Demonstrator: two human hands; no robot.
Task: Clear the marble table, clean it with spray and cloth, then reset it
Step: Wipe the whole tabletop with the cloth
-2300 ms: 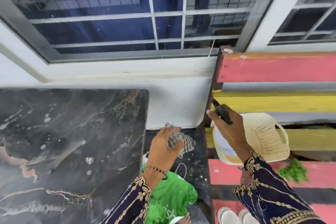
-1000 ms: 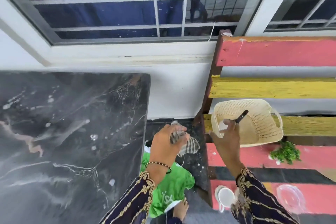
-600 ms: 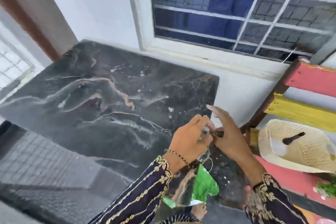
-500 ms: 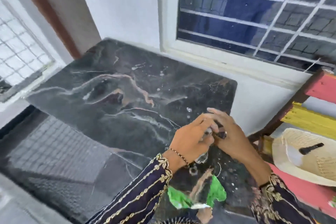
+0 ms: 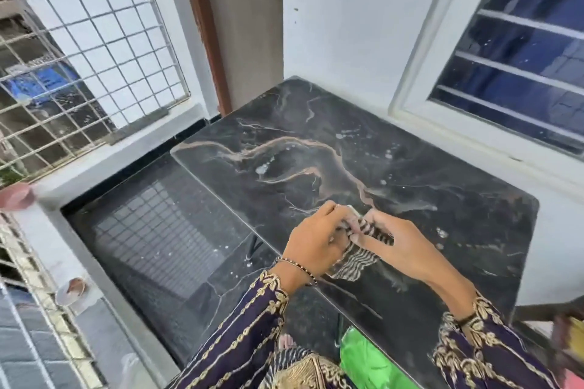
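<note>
The black marble table [image 5: 316,142] with pink and white veins fills the middle of the view, dotted with pale droplets and smears. A small striped cloth [image 5: 358,254] hangs between both hands above the table's near part. My left hand [image 5: 316,243] pinches the cloth's left side. On the cloth's right side my right hand [image 5: 398,246] grips it, fingers spread over the fabric. The spray bottle is out of view.
A white wall and a barred window [image 5: 512,50] back the table. At the left is a wire mesh grille [image 5: 79,50] over a ledge. A green bag [image 5: 369,363] lies on the dark floor near my feet. A bench corner [image 5: 565,322] shows at the right edge.
My right hand left the spray bottle in the woven basket on the bench and joined my left hand on the cloth. The view swung left from the bench to the table.
</note>
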